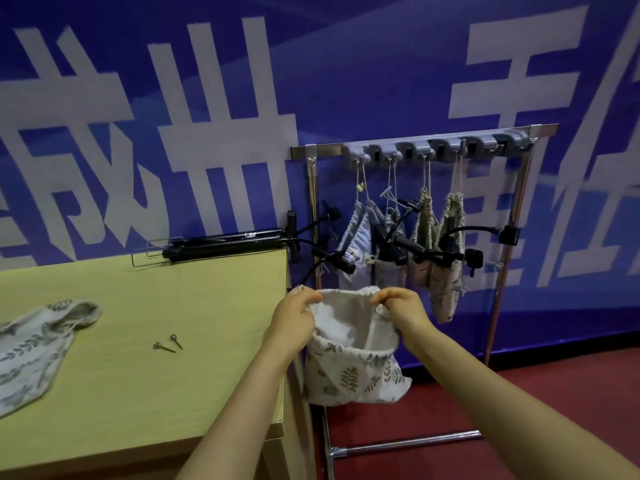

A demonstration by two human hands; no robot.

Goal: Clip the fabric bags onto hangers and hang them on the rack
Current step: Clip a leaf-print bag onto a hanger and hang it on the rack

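Both your arms reach forward, forearms angling inward. Your left hand (294, 318) and right hand (403, 308) each pinch the rim of a leaf-print fabric bag (353, 372), each grip closed on cloth, holding its mouth open. The bag hangs just past the tabletop (173, 299) edge, before the rack (329, 150), where other bags (446, 282) hang. A second bag (31, 348) lies on the tabletop.
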